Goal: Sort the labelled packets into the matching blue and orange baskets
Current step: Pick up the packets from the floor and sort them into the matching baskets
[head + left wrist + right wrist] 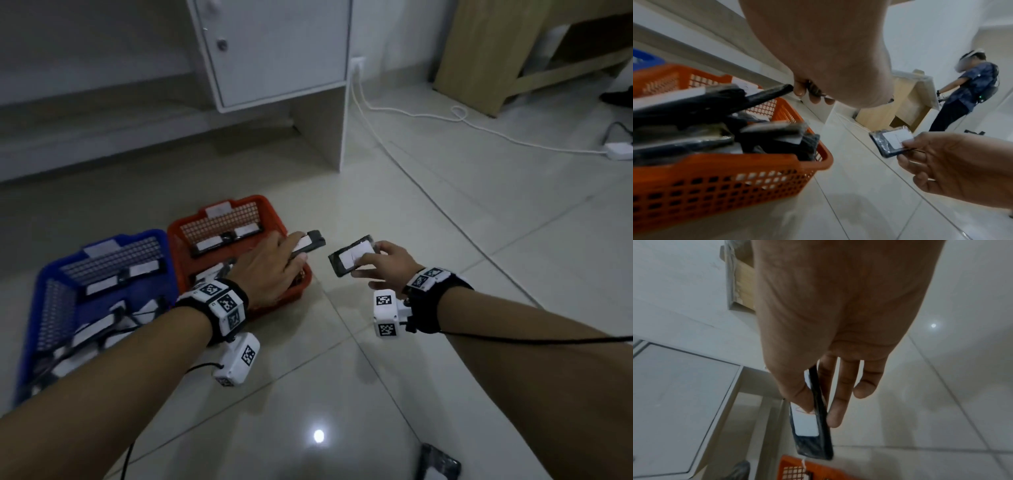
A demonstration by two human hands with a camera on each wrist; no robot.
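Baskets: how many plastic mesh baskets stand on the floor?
2. The blue plastic mesh basket stands on the left; the orange plastic mesh basket stands touching its right side. Neither seems hidden.

Glossy tiles (pixel 445 342), plastic mesh baskets (pixel 301 291)

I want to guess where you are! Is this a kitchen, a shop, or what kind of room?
Probably a plain indoor room, maybe a home or lab. The sorting happens on a shiny tiled floor, beside a white cabinet and a wooden furniture piece. A white cable trails across the tiles.
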